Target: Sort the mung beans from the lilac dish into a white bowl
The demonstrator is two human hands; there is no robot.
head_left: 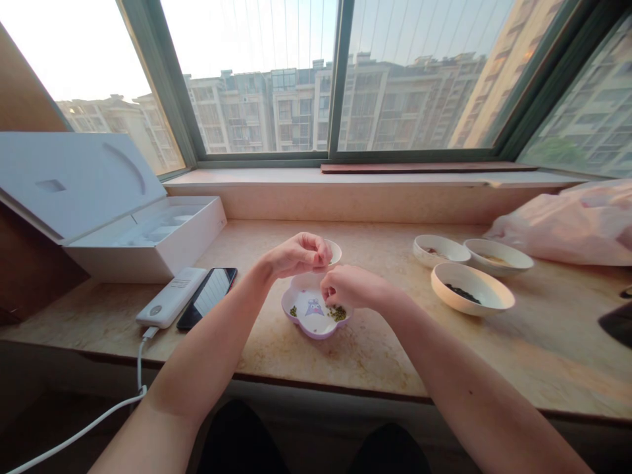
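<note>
The left hand (297, 255) reaches in from the lower left, forearm slanting up and inward, back of the hand turned upward, its fingers (320, 245) curled into a narrow pinch right at the edge of a small round white bowl (334, 251). Whether that pinch holds anything is too small to tell. The right hand (351, 288) reaches in from the lower right, forearm slanting the opposite way, wrist arched, its fingertips (326, 289) drawn narrowly together and pointing down; they too may or may not hold something, I cannot tell. Just beneath them sits a shallow white flower-shaped dish with a lilac rim (316, 334), holding a small heap of green mung beans (338, 314) in its right lobe and a few loose green beans (293, 311) in its left, with a small printed cartoon figure (314, 307) between. Both hands hover over a beige marble ledge (375, 355). Right of the hands stand a white bowl with dark seeds (471, 288) and two shallow white bowls (441, 250) (498, 255), with a crumpled pale pink plastic bag (567, 224) past them. Left of the hands lie a black smartphone (207, 298), a white power bank (170, 297) with a white cable (99, 411), and an open white cardboard box (143, 243).
</note>
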